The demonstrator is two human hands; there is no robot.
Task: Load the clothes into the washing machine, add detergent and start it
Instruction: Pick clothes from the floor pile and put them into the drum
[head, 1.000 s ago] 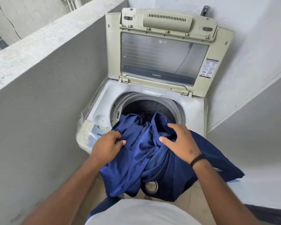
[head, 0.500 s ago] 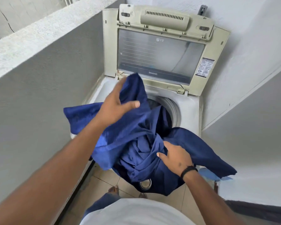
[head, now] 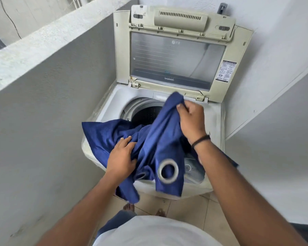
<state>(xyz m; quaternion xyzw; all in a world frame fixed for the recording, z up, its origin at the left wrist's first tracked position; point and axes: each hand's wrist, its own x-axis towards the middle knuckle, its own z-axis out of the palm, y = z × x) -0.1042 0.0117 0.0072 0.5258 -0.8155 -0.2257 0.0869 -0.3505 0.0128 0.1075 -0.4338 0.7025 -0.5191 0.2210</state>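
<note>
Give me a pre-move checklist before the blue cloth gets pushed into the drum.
1. Beige glass-panelled lid raised: ok.
2. Dark drum opening reachable: ok, partly covered by cloth.
3. Right hand gripping the dark blue eyelet curtain cloth: ok.
4. Left hand holding its lower folds: ok.
5. Cloth fully inside the drum: not ok, ends hang over the front.
6. Control panel uncovered: not ok, partly draped.

Right hand [head: 191, 119] raised, fingers pinched — left hand [head: 120, 159] lower, seemingly gripping
</note>
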